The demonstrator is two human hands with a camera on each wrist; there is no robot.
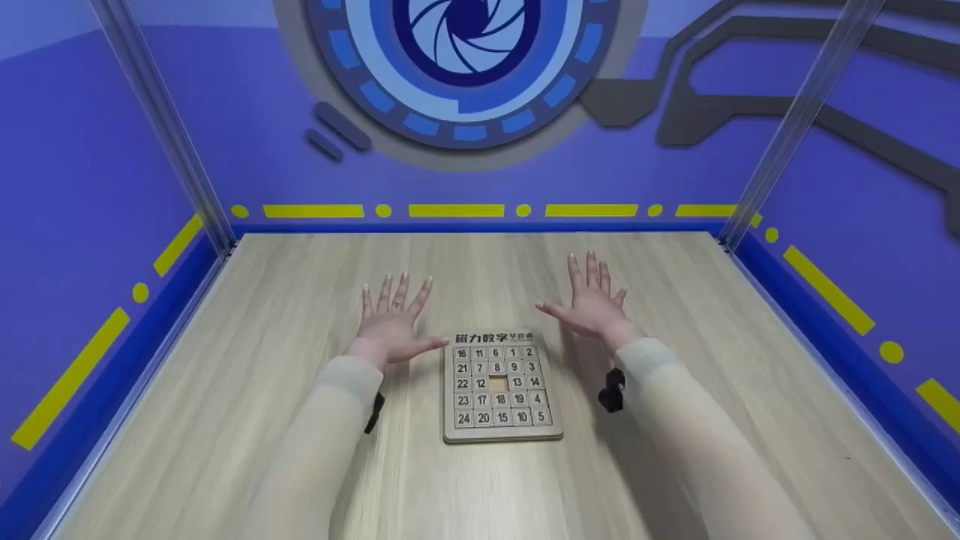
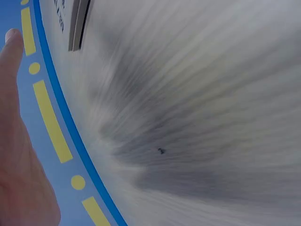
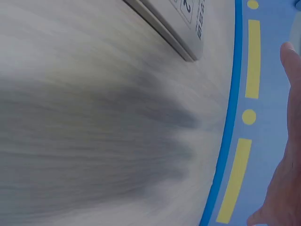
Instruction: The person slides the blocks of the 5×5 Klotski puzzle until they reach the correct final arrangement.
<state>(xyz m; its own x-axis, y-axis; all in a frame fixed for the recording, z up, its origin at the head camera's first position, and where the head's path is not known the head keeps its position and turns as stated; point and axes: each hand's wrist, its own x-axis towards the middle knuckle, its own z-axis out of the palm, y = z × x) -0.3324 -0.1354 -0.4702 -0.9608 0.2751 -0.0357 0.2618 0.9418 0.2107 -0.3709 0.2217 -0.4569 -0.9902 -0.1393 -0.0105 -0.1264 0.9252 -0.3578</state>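
A number sliding puzzle (image 1: 501,435) lies flat on the wooden table, its numbered tiles in a grid with one gap near the middle. My left hand (image 1: 391,326) is to the puzzle's upper left, fingers spread and straight, holding nothing; the thumb tip comes close to the puzzle's top left corner in the head view. To the upper right, my right hand (image 1: 594,304) also has its fingers spread, with nothing in it. Each wrist view catches only a corner of the puzzle (image 2: 75,23) (image 3: 181,33) and part of that side's hand.
The pale wooden table (image 1: 315,255) is bounded by blue-purple panels (image 1: 480,184) with yellow dashes at the back and both sides. Metal posts (image 1: 176,142) stand at the back corners. Dark wrist devices (image 1: 613,390) sit under both sleeves.
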